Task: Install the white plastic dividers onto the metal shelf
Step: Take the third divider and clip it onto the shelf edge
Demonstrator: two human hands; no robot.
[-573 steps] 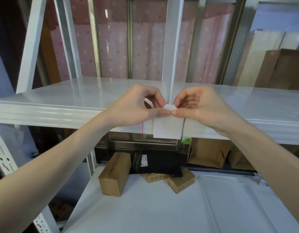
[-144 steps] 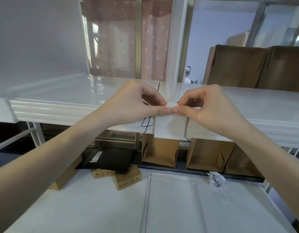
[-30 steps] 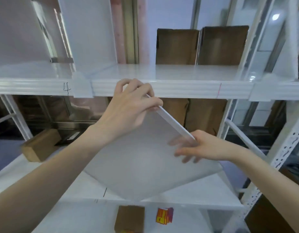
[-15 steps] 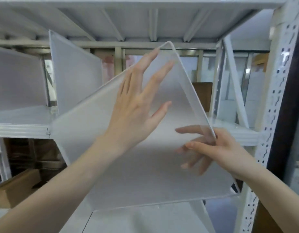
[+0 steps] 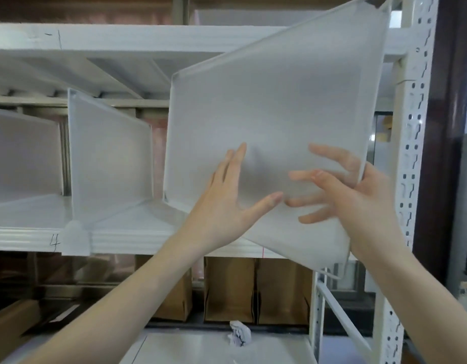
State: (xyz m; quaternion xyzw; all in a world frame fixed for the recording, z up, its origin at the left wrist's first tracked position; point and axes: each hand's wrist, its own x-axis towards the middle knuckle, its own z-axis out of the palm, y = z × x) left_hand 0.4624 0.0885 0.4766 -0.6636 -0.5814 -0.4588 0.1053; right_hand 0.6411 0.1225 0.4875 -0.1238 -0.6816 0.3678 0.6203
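Divider point(image 5: 274, 106) has risen, tilted, top corner pointing up-right, between hands point(image 5: 295, 203).

Translucent frosted-white divider point(image 5: 274, 106), white metal shelf point(image 5: 137, 232) with black handwritten "4" point(image 5: 54, 240), brown cardboard boxes point(image 5: 229, 290)

Single view, head-worn, wide-angle. The metal shelf point(image 5: 137, 232) is faced front-on from close range, at about the level of its front edge. Both forearms are seen entering from the bottom of the frame. The right upright post point(image 5: 411, 153) is cut by the frame's top.
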